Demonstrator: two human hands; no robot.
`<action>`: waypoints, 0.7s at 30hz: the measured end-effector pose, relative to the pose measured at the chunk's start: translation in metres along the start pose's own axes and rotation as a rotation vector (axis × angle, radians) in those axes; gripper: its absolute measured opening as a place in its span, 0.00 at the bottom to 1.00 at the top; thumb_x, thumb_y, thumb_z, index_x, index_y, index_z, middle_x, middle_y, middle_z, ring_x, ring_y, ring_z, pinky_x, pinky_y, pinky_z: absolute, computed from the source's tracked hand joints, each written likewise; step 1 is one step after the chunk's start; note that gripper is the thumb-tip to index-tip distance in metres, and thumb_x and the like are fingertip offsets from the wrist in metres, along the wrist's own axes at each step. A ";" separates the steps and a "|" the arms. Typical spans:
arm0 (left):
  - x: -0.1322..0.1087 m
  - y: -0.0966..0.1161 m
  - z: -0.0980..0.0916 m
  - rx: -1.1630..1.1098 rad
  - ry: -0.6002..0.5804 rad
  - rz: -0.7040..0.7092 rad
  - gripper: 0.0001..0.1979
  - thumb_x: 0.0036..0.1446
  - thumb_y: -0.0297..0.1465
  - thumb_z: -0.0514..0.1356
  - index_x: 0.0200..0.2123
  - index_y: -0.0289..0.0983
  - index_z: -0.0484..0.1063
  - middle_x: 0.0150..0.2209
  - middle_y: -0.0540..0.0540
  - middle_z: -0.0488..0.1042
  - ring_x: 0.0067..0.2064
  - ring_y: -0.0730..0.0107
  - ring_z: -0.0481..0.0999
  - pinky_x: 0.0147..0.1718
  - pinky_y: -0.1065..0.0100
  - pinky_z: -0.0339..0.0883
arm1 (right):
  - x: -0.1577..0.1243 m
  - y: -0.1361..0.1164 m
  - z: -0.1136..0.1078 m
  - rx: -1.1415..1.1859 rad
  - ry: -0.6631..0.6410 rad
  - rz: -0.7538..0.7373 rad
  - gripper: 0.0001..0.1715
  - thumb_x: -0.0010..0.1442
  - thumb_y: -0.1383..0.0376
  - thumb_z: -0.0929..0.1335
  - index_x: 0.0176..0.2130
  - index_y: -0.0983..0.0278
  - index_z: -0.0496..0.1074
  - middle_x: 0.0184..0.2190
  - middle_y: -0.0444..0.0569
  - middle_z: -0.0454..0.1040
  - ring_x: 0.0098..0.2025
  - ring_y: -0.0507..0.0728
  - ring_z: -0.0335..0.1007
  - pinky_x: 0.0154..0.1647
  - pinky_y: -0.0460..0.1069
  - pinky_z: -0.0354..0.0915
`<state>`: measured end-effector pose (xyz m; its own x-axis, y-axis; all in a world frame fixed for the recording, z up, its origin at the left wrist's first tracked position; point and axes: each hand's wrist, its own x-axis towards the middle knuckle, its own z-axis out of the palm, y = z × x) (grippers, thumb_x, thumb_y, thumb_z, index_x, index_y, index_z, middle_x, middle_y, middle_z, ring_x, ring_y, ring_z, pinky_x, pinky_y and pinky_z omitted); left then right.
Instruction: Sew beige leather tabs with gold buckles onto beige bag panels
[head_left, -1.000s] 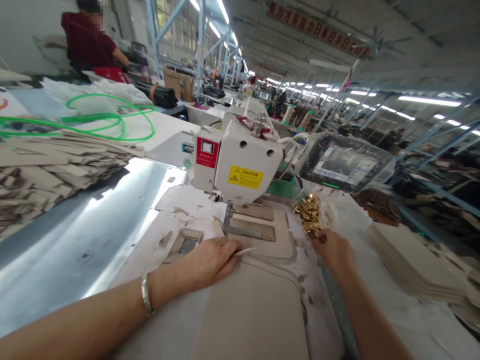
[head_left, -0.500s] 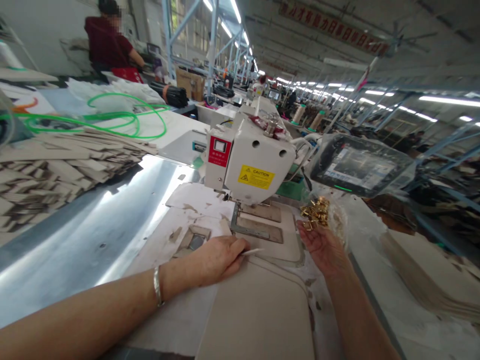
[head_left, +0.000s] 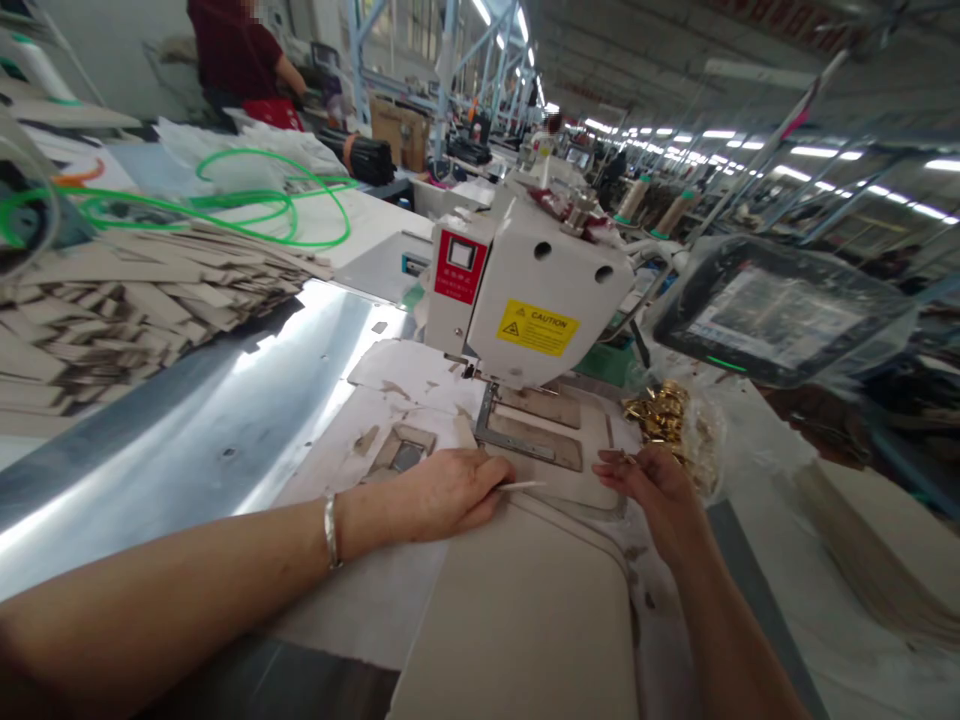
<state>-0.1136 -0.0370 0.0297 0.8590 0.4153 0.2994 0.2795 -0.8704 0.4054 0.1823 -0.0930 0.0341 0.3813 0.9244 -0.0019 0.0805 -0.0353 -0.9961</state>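
In my left hand [head_left: 457, 492], closed with the fingertips together, is a thin beige strip [head_left: 529, 486] whose end sticks out to the right. This hand rests over the top edge of a large beige panel [head_left: 525, 610]. My right hand [head_left: 664, 495] pinches a small gold-coloured metal fitting [head_left: 628, 458], mostly hidden by the fingers. Just behind it lies a heap of gold fittings [head_left: 667, 412] in clear plastic. Between and beyond both hands sits the metal clamp frame [head_left: 517, 444] under the white sewing machine head [head_left: 547, 270].
A control screen [head_left: 772, 310] wrapped in plastic stands at the right, above a stack of beige panels [head_left: 885, 540]. Cut beige strips [head_left: 150, 310] are heaped on the left, near a green hose [head_left: 300, 240]. A co-worker [head_left: 236, 50] stands at the back left.
My view has shifted, so the machine appears further right. My right hand has drawn away from the gold heap and turned, its fingers closing around the fitting. The left hand still holds the strip.
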 end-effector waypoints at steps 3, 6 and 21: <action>0.000 0.000 -0.001 -0.006 0.007 0.011 0.08 0.64 0.27 0.50 0.45 0.35 0.63 0.36 0.44 0.73 0.37 0.66 0.75 0.38 0.68 0.69 | -0.005 -0.004 0.003 0.080 -0.030 0.079 0.21 0.48 0.58 0.76 0.30 0.61 0.62 0.36 0.50 0.82 0.37 0.59 0.80 0.38 0.51 0.75; 0.000 0.001 -0.003 -0.011 0.004 0.015 0.08 0.64 0.27 0.50 0.45 0.35 0.64 0.36 0.44 0.73 0.37 0.66 0.75 0.38 0.68 0.69 | -0.008 -0.004 0.007 0.160 -0.086 0.172 0.17 0.51 0.57 0.73 0.33 0.60 0.63 0.34 0.51 0.82 0.34 0.61 0.81 0.36 0.54 0.75; 0.001 0.003 -0.002 0.009 0.003 -0.005 0.08 0.65 0.29 0.48 0.44 0.35 0.64 0.36 0.45 0.73 0.35 0.67 0.74 0.37 0.69 0.69 | -0.017 -0.009 0.023 0.226 -0.179 0.222 0.16 0.47 0.61 0.75 0.37 0.63 0.74 0.32 0.49 0.79 0.29 0.52 0.74 0.30 0.46 0.70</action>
<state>-0.1132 -0.0383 0.0332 0.8563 0.4204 0.3001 0.2878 -0.8708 0.3987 0.1540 -0.0999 0.0412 0.1976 0.9563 -0.2156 -0.1994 -0.1761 -0.9640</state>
